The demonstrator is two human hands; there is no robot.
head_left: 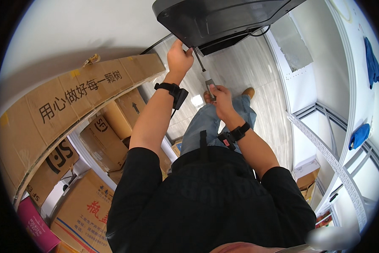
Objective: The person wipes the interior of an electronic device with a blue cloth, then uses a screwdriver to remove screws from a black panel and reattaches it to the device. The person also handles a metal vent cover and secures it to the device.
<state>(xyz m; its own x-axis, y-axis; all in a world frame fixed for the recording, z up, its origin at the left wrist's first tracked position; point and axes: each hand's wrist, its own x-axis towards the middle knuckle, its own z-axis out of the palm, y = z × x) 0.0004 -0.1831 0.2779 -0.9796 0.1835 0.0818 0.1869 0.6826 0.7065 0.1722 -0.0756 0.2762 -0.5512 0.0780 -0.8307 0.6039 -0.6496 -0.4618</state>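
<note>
A large black plastic-cased device [223,21] with a glossy face stands or hangs in front of me at the top of the view. My right hand [222,100] is closed around the grey handle of a screwdriver [208,79]. Its dark shaft points up and slightly left to the lower edge of the casing; what the tip meets is too small to make out. Close by, my left hand [180,61] is closed at the lower left corner of the casing, its thumb beside the shaft's upper end. Whatever its fingertips hold is hidden.
On the left, a long cardboard sheet [80,90] edges a shelf of cardboard boxes [103,141]. White perforated metal shelving [320,141] lines the right side, with blue cloths [359,135]. A black cable [260,33] loops beneath the casing. Below lies grey tiled floor [265,101].
</note>
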